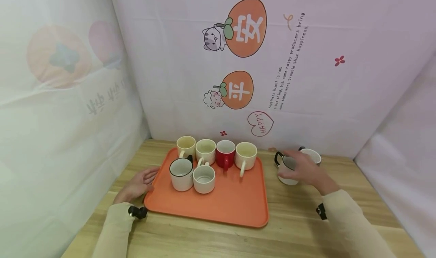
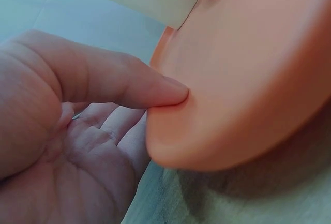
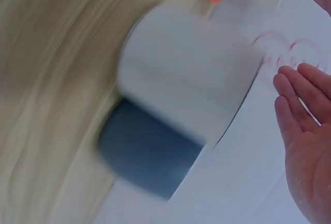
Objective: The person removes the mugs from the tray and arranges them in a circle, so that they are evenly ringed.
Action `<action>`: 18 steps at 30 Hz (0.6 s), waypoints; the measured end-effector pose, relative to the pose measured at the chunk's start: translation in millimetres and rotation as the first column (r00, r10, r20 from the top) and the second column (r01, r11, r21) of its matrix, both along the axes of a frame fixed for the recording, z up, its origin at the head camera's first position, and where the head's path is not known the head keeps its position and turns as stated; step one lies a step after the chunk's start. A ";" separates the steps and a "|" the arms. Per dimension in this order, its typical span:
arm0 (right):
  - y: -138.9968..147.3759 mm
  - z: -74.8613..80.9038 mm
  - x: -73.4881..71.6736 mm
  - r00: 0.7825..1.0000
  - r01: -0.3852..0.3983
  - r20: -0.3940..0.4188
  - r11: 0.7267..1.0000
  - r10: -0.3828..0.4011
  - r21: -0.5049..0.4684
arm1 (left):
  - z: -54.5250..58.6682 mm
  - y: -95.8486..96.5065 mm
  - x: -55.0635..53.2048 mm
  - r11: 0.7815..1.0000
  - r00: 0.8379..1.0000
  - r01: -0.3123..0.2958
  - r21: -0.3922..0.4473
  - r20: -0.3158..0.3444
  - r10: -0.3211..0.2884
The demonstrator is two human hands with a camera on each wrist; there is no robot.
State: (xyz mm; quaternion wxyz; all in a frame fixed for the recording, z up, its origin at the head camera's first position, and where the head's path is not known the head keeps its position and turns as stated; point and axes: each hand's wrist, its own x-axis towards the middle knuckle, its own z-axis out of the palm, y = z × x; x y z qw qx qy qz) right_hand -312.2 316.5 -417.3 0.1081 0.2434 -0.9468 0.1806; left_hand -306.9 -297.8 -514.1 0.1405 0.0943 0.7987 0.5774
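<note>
My left hand [image 1: 136,184] is at the left edge of the orange tray [image 1: 235,201]. In the left wrist view its thumb [image 2: 160,92] presses on the tray's rim, with the fingers on the outer side. To the right of the tray, my right hand [image 1: 301,169] hovers over a white mug [image 1: 287,181] with a black rim and black handle. In the right wrist view the hand's fingers [image 3: 307,92] are straight and apart from the white mug [image 3: 181,69]. Beside that mug is a dark blue-grey mug [image 3: 152,149], blurred.
Along the tray's back stand a pale yellow mug [image 1: 186,145], a cream mug [image 1: 206,152], a red mug [image 1: 225,154] and another cream mug [image 1: 246,156]. Before them are a black-rimmed white mug [image 1: 182,178] and a low white cup [image 1: 204,182]. Cloth walls [image 1: 190,84] enclose the wooden table [image 1: 190,235].
</note>
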 end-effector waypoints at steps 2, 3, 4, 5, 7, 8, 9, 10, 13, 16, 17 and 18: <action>-15.3 1.2 0.7 0.999 -0.043 -0.024 0.999 0.043 -0.031 | 0.3 -1.0 0.2 1.000 1.000 -0.007 -0.005 0.004 0.007; -22.9 1.2 0.9 0.998 -0.058 -0.036 0.998 0.057 -0.026 | 0.4 -1.5 0.2 1.000 1.000 -0.007 -0.008 0.003 0.007; -29.7 0.4 1.5 0.996 -0.073 -0.044 0.997 0.072 -0.028 | -0.8 -1.4 0.4 1.000 1.000 -0.005 -0.011 0.003 0.005; -36.3 0.0 2.1 0.995 -0.090 -0.042 0.995 0.089 -0.034 | -1.8 -1.4 0.6 1.000 1.000 0.000 -0.012 0.003 0.000; -50.4 -0.9 2.5 0.994 -0.107 -0.038 0.994 0.105 -0.035 | -3.2 -0.7 1.3 1.000 1.000 0.000 -0.004 0.005 0.000; -58.0 -0.3 2.8 0.994 -0.111 -0.026 0.993 0.110 -0.028 | -3.5 -0.3 1.5 1.000 1.000 0.000 0.004 0.007 0.000; -65.5 0.6 3.3 0.993 -0.120 -0.014 0.993 0.119 -0.021 | -3.6 -0.1 1.5 1.000 1.000 0.006 0.008 0.004 -0.006; -73.6 1.9 3.9 0.992 -0.130 0.002 0.991 0.130 -0.033 | -3.3 0.2 1.6 1.000 1.000 0.006 0.013 0.006 -0.006; -99.0 5.3 6.0 0.987 -0.158 0.028 0.986 0.160 -0.059 | -1.1 0.7 1.5 1.000 1.000 -0.001 0.013 0.014 0.001; -122.9 4.2 6.2 0.976 -0.201 0.065 0.975 0.207 -0.093 | 0.7 0.5 1.0 1.000 1.000 -0.005 0.002 0.013 0.005; -130.4 2.6 5.5 0.971 -0.216 0.078 0.972 0.224 -0.096 | 0.9 0.4 0.8 1.000 1.000 -0.005 -0.003 0.011 0.005; -137.9 1.6 5.7 0.968 -0.221 0.101 0.971 0.230 -0.092 | 1.1 0.3 0.5 1.000 1.000 0.000 -0.010 0.004 0.000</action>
